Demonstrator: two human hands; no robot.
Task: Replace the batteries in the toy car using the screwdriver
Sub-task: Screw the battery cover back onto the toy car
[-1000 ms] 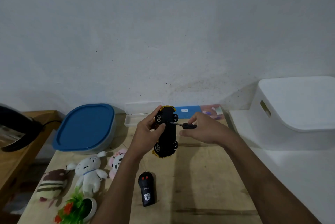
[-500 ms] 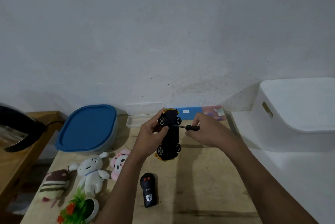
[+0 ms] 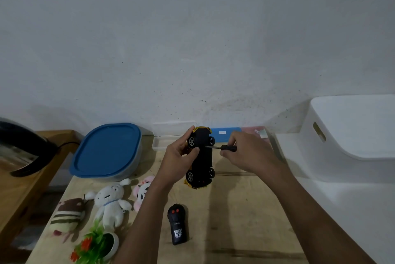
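Pale wooden table [image 3: 245, 216]: bearing surface | black-bellied, yellow-trimmed toy car [image 3: 202, 157]: above table, underside to camera, cover apparently on | left hand [image 3: 178, 160]: fingers clasped round car | right hand [image 3: 248, 154]: fingers pinching black-handled screwdriver [image 3: 221, 148], tip at underside | stage: judged early, unscrewing; battery swap and reclosing remain.

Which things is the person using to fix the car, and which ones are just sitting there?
In use:
toy car, held by the left hand
screwdriver, held by the right hand

Just sitting there:
remote control
white bunny plush
pink plush
striped plush
little plant pot
blue-lidded container
white bin
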